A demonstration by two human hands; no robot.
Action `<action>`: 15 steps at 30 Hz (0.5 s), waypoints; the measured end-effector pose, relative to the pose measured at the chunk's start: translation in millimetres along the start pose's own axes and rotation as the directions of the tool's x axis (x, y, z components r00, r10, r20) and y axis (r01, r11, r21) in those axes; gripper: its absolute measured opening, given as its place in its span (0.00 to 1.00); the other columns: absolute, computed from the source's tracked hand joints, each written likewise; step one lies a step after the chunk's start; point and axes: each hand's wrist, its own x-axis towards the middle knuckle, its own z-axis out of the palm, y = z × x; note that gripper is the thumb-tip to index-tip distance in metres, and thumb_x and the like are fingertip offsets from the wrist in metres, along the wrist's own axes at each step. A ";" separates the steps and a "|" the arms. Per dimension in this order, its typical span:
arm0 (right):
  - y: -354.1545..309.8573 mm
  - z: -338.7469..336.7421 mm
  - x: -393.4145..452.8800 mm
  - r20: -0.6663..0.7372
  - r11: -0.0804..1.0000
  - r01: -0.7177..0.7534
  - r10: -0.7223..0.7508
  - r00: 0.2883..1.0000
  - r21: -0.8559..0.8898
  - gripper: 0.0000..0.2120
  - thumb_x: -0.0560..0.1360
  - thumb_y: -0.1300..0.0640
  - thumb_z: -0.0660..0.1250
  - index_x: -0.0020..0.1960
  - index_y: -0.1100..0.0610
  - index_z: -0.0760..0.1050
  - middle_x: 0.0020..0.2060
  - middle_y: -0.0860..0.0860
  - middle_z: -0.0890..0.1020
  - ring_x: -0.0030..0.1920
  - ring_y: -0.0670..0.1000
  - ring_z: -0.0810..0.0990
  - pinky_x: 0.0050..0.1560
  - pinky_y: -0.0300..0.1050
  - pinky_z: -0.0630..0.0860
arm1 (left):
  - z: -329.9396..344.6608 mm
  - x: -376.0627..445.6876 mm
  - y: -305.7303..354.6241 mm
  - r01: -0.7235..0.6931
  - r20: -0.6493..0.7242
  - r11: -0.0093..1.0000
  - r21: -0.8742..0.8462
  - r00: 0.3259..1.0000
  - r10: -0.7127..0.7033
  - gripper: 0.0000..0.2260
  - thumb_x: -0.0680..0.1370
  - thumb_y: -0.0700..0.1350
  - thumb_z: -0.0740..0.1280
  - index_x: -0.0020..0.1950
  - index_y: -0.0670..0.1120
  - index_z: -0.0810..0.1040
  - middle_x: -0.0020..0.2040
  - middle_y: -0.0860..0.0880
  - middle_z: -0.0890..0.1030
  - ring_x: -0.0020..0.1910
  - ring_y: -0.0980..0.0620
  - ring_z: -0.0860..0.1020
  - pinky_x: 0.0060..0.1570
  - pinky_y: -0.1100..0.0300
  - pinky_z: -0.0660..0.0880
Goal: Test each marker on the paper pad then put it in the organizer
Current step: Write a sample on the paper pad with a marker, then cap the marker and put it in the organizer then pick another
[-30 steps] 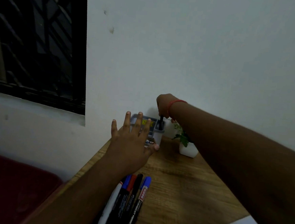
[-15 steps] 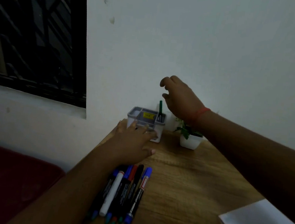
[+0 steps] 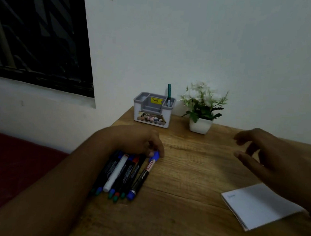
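Several markers lie side by side on the wooden table, left of centre. My left hand (image 3: 140,140) rests over their far ends and pinches the cap of the blue-capped marker (image 3: 143,176) at the right of the row. A grey and white organizer (image 3: 152,110) stands at the table's back edge against the wall, with a green marker (image 3: 169,92) upright in its right compartment. My right hand (image 3: 270,160) hovers above the table with relaxed, spread fingers and holds nothing. The white paper pad (image 3: 259,206) lies at the right, just under my right forearm.
A small white pot with a flowering plant (image 3: 201,110) stands right of the organizer. The white wall runs behind the table. A dark window is at the upper left, and a dark red surface (image 3: 8,162) lies left of the table's edge.
My right hand let go of the green marker in the organizer and drew back right toward the pad. My left hand slid from the organizer down onto the row and took the blue-capped marker.
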 end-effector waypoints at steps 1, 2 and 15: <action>6.7 -1.7 -7.8 0.010 1.000 -0.014 0.014 1.000 -0.003 0.18 0.74 0.40 0.61 0.63 0.41 0.68 0.52 0.38 0.75 0.42 0.38 0.78 0.35 0.37 0.76 | 0.1 0.6 0.9 0.003 0.002 1.000 -0.010 1.000 -0.003 0.12 0.78 0.44 0.70 0.57 0.60 0.81 0.54 0.59 0.76 0.54 0.59 0.75 0.60 0.51 0.73; 13.6 -3.0 -14.8 0.020 1.000 -0.030 0.030 0.999 -0.001 0.18 0.74 0.40 0.61 0.63 0.40 0.68 0.52 0.38 0.75 0.43 0.38 0.78 0.35 0.38 0.76 | 0.5 1.3 2.8 0.004 0.005 1.000 -0.016 1.000 -0.004 0.11 0.78 0.45 0.70 0.56 0.61 0.81 0.55 0.59 0.77 0.54 0.59 0.75 0.60 0.51 0.73; 42.2 2.1 -45.8 0.054 0.994 -0.091 0.087 0.995 0.063 0.14 0.75 0.49 0.67 0.61 0.44 0.72 0.50 0.38 0.75 0.43 0.34 0.75 0.39 0.29 0.67 | 0.0 6.2 24.6 0.010 -0.140 0.996 -0.086 0.990 -0.022 0.11 0.77 0.43 0.71 0.50 0.61 0.80 0.52 0.62 0.80 0.55 0.63 0.76 0.58 0.55 0.73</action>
